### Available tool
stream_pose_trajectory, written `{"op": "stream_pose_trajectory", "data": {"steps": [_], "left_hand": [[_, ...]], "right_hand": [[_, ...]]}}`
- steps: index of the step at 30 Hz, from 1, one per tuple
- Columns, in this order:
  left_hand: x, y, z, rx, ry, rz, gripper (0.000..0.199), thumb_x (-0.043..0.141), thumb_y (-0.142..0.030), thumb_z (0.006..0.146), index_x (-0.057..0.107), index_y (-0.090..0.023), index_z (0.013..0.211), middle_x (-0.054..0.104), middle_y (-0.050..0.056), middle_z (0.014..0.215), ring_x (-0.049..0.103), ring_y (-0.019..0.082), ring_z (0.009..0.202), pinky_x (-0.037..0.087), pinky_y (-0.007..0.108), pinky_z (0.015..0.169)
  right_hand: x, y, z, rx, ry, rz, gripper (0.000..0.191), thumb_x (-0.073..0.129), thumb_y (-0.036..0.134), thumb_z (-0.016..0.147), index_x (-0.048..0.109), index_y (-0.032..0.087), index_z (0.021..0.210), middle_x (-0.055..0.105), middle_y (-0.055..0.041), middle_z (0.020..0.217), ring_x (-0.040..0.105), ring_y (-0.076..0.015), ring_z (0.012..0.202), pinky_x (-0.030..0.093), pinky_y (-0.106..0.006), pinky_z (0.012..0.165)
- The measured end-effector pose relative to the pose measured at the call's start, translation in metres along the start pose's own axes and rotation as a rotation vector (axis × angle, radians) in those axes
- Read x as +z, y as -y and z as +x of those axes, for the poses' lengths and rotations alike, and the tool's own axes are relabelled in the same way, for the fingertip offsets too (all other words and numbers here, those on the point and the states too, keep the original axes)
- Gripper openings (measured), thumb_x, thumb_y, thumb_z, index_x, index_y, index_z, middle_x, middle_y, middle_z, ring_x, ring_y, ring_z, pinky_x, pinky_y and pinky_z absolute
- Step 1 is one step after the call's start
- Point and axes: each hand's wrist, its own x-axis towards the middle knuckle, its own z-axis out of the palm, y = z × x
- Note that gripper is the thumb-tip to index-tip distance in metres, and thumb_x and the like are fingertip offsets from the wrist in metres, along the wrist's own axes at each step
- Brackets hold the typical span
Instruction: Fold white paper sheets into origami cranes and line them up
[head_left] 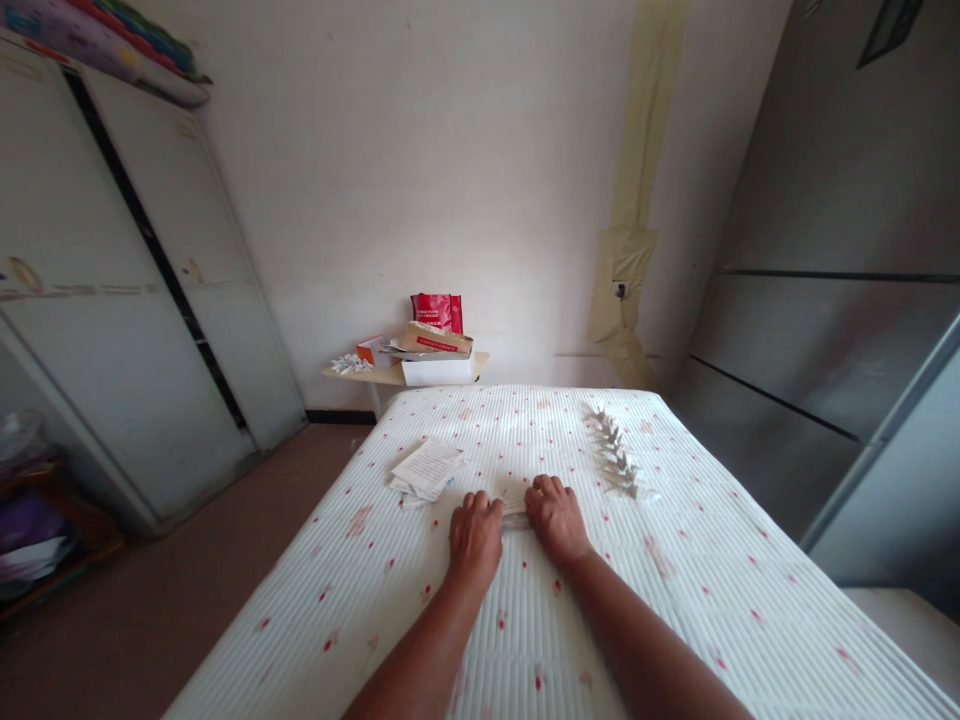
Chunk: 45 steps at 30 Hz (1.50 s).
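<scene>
Between my hands lies a small sheet of paper (516,521), partly folded over, flat on the bed's quilted cover (525,620). My left hand (477,535) grips its left end with curled fingers. At the right end, my right hand (556,515) presses and pinches the paper, fingers bent. Much of the sheet is hidden under both hands. Just beyond my left hand is a loose pile of printed paper squares (427,468). A row of folded paper figures (616,455), pointed like birds, runs along the cover beyond my right hand.
A small table (386,376) at the wall bears a white box (439,372), a red bag (437,312) and more folded paper pieces (351,364). Pale cabinets (180,220) stand at left, a grey wardrobe (832,230) at right. Brown floor (247,530) shows left of the bed.
</scene>
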Motion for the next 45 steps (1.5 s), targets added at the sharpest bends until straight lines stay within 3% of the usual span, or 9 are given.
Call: {"op": "stream_pose_trajectory", "data": {"steps": [6, 10, 14, 18, 26, 45], "left_hand": [[-0.002, 0.003, 0.002, 0.022, 0.047, -0.042, 0.022, 0.040, -0.011, 0.084, 0.060, -0.019, 0.087, 0.059, 0.006, 0.091, 0.049, 0.019, 0.093, 0.036, 0.031, 0.077], [-0.005, 0.005, 0.000, -0.003, 0.055, -0.087, 0.012, 0.048, -0.021, 0.082, 0.058, -0.021, 0.089, 0.059, 0.004, 0.093, 0.049, 0.019, 0.094, 0.036, 0.030, 0.077], [-0.006, 0.006, -0.003, -0.026, 0.054, -0.140, 0.014, 0.052, -0.027, 0.079, 0.058, -0.022, 0.091, 0.058, 0.003, 0.096, 0.048, 0.020, 0.096, 0.034, 0.030, 0.077], [-0.001, 0.007, -0.003, -0.018, 0.031, -0.153, 0.016, 0.054, -0.028, 0.077, 0.057, -0.022, 0.092, 0.057, 0.003, 0.095, 0.048, 0.020, 0.096, 0.033, 0.030, 0.076], [0.002, 0.009, -0.003, -0.010, 0.023, -0.142, 0.015, 0.053, -0.029, 0.077, 0.055, -0.023, 0.091, 0.056, 0.002, 0.094, 0.047, 0.020, 0.095, 0.032, 0.030, 0.076], [-0.003, 0.007, -0.003, -0.063, 0.078, -0.146, 0.018, 0.053, -0.032, 0.076, 0.054, -0.025, 0.093, 0.056, 0.000, 0.099, 0.046, 0.019, 0.098, 0.032, 0.030, 0.078]], "right_hand": [[0.004, -0.010, 0.002, 0.089, 0.040, 0.215, 0.010, 0.051, 0.016, 0.078, 0.060, 0.020, 0.079, 0.057, -0.0026, 0.100, 0.047, -0.0173, 0.094, 0.031, -0.026, 0.073], [0.001, -0.007, 0.001, 0.183, 0.069, 0.258, 0.007, 0.057, 0.025, 0.073, 0.061, 0.020, 0.078, 0.057, -0.0021, 0.102, 0.048, -0.0188, 0.096, 0.031, -0.029, 0.075], [-0.004, 0.001, -0.002, 0.203, 0.078, 0.239, 0.025, 0.066, 0.037, 0.066, 0.059, 0.020, 0.083, 0.056, -0.0030, 0.099, 0.047, -0.0210, 0.098, 0.031, -0.032, 0.077], [-0.007, 0.007, -0.004, 0.225, 0.075, 0.215, 0.032, 0.069, 0.039, 0.062, 0.057, 0.019, 0.084, 0.056, -0.0049, 0.101, 0.047, -0.0224, 0.099, 0.031, -0.033, 0.079], [-0.004, 0.007, -0.002, 0.240, 0.076, 0.238, 0.025, 0.066, 0.029, 0.062, 0.055, 0.019, 0.082, 0.057, -0.0041, 0.098, 0.047, -0.0215, 0.097, 0.030, -0.032, 0.077], [0.000, -0.026, 0.000, 0.289, 0.113, 0.339, 0.017, 0.059, 0.013, 0.060, 0.056, 0.019, 0.075, 0.057, -0.0020, 0.097, 0.050, -0.0190, 0.091, 0.033, -0.026, 0.070]]}}
